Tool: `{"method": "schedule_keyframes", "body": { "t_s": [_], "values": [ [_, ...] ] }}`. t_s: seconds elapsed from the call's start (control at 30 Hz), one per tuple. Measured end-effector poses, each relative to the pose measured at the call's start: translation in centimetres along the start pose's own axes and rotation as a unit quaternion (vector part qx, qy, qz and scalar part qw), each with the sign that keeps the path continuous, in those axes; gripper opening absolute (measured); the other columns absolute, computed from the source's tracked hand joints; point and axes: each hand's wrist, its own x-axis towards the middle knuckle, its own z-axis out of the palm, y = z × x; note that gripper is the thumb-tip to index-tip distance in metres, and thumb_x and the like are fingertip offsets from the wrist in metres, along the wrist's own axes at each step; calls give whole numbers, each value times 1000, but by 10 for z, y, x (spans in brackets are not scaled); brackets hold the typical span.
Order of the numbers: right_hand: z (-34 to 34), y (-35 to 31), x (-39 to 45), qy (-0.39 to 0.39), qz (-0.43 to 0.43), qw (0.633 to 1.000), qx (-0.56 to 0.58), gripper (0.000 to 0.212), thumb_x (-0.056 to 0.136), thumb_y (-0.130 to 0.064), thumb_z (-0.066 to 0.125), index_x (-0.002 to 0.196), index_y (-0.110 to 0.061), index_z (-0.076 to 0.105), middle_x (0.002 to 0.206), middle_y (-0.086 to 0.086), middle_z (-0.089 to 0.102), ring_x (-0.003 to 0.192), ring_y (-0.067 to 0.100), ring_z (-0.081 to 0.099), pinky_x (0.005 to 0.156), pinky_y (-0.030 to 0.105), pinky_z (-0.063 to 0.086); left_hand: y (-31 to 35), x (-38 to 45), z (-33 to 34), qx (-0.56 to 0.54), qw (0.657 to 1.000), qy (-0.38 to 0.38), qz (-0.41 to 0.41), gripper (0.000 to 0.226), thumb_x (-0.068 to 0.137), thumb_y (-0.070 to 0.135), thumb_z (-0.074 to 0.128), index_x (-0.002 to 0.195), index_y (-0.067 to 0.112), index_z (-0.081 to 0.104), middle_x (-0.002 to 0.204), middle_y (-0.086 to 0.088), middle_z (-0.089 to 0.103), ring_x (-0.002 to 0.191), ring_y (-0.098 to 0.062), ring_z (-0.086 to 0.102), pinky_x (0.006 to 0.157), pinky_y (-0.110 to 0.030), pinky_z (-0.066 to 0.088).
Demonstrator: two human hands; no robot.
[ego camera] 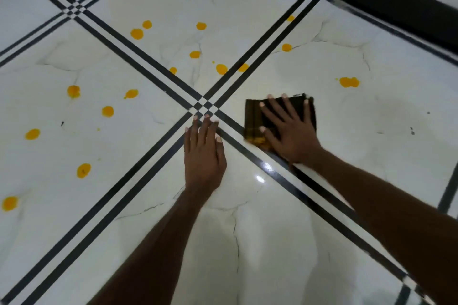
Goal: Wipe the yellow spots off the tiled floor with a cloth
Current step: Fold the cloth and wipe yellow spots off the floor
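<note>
Head view: white marbled floor (247,242) crossed by paired black lines that meet in a small checkered crossing just ahead of the hands. The right hand (288,131) lies flat, fingers spread and straight, pressing a dark folded cloth (252,116) onto the tile right of the crossing; the cloth's near corner carries a yellow smear. The left hand (203,153) rests palm-down on the bare floor beside the cloth, fingers straight and together, holding nothing, fingertips at the crossing. Yellow spots (136,33) dot the tiles left of and beyond the hands; one larger spot (349,82) sits beyond the cloth, to its right. A dark band (396,7) runs along the upper right.
</note>
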Motion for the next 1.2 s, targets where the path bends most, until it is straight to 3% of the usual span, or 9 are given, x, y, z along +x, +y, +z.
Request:
{"method": "schedule_keyframes", "body": {
  "t_s": [0.17,0.3,0.4,0.53,0.63,0.87,0.97,1.1,1.2],
  "values": [
    [1,16,69,25,190,981,28,71,103,-65,17,167,-33,17,176,-3,10,164,31,4,122,75,-4,-18,41,19,87,992,-55,68,56,112,35,26,166,24,22,176,-3,14,165,-25,5,133,-54,7],
    [6,-23,22,17,11,1000,0,66,107,-60,27,166,-32,22,176,-3,15,164,29,8,123,73,8,-23,39,24,105,990,-53,72,56,112,35,26,167,26,19,177,-1,11,165,-22,2,133,-54,7],
    [-7,14,-45,9,-69,997,-11,67,106,-62,31,166,-34,21,175,-7,15,164,21,8,129,62,7,-16,39,19,110,990,-47,71,56,111,36,24,166,23,23,176,-4,16,164,-25,8,132,-55,11],
    [-16,96,-34,30,136,990,-3,68,104,-65,26,165,-35,25,174,-6,21,163,23,16,127,65,14,-13,37,18,97,992,-55,59,57,110,36,22,166,26,23,176,-2,16,164,-24,9,132,-55,10],
    [-12,91,19,39,266,963,19,77,101,-71,20,166,-31,22,176,-3,16,163,28,11,126,68,-3,-14,38,19,99,992,-56,56,58,109,38,21,166,27,21,176,-1,15,164,-23,7,133,-54,8],
    [-4,26,-57,33,9,999,-10,74,104,-70,33,166,-31,22,176,-3,13,164,24,5,126,66,9,-10,39,12,90,992,-67,55,59,108,40,22,164,22,30,173,-7,25,163,-29,16,131,-58,12],
    [-11,68,-94,57,58,997,5,69,105,-63,38,165,-29,29,176,3,16,164,29,8,128,63,11,13,54,10,89,988,-61,108,57,108,38,27,159,16,40,167,-13,37,160,-34,22,131,-59,13],
    [-19,122,-111,42,125,991,29,61,108,-51,37,161,-22,39,173,6,25,162,28,19,130,57,16,56,94,43,49,963,-133,228,57,110,38,26,165,23,29,174,-7,23,164,-30,12,133,-53,11],
    [-25,160,-91,55,148,987,-12,62,109,-45,30,159,-11,41,171,9,31,159,33,27,130,58,15,67,101,71,72,957,-152,235,58,110,41,21,167,29,17,177,-1,11,165,-26,3,133,-53,10]
  ]
}}
